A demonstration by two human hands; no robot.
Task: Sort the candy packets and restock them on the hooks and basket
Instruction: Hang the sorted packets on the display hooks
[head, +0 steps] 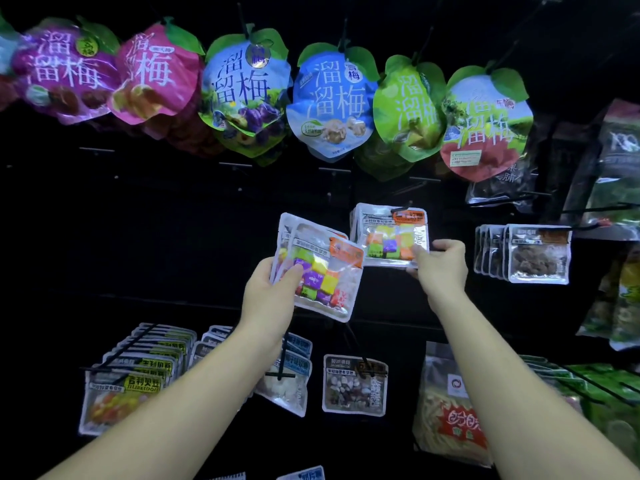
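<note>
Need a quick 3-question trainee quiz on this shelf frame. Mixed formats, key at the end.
1. True or false: the left hand holds several cube-candy packets.
2. The packet pinched by the right hand is: A) in a basket; B) on a hook; C) lying flat on a shelf.
3. Fill in: the round plum packets in the top row have ____ leaf-shaped tops.
Key: 1 true; 2 B; 3 green.
</note>
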